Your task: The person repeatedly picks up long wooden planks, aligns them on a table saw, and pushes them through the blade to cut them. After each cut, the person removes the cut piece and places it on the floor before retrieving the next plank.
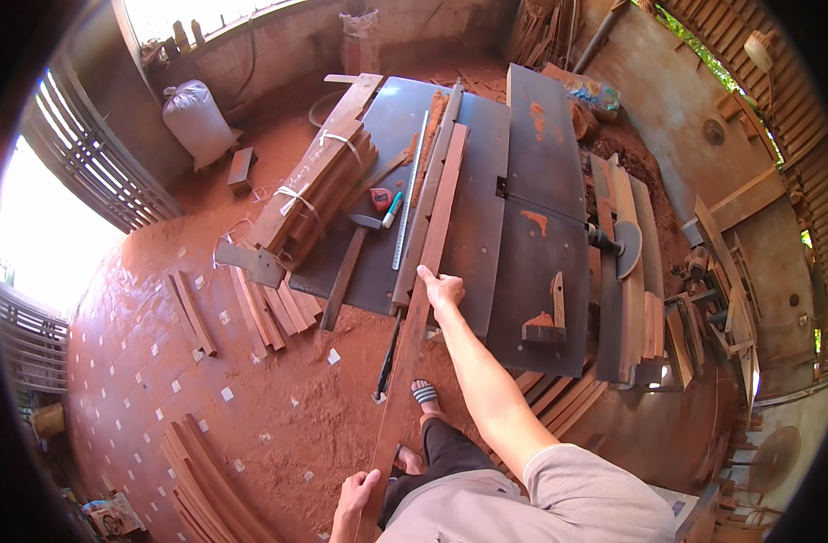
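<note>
Both hands are working one long reddish wooden strip (425, 271) that's lying lengthwise across the dark metal counter (531, 262) of a woodworking machine and sticking way out past its near edge, over the floor. The right hand (441, 290) is pressing down on top of the strip right where it's leaving the near edge of the counter, fingers curled over it and the arm stretched out straight. The left hand (355, 500) is gripping the near end of the strip, fingers wrapped around it, well back from the counter and close to the person's body.

On the counter, just left of the strip, a long steel ruler (410, 195) is lying parallel to it, and a hammer (349, 262) with a wooden handle is sitting a bit further left with its handle hanging off the near edge. A small red tape measure (380, 199) and a marker pen (392, 210) are sitting between the hammer head and the ruler. A tied bundle of boards (319, 185) is leaning against the counter's left side, and more loose slats (273, 312) are lying on the floor below that. To the right of the counter there's a stack of planks (626, 271) standing on edge. The floor (205, 362) around the counter is covered in red sawdust, and a sandalled foot (425, 395) is showing just below the near edge, right of the strip.
</note>
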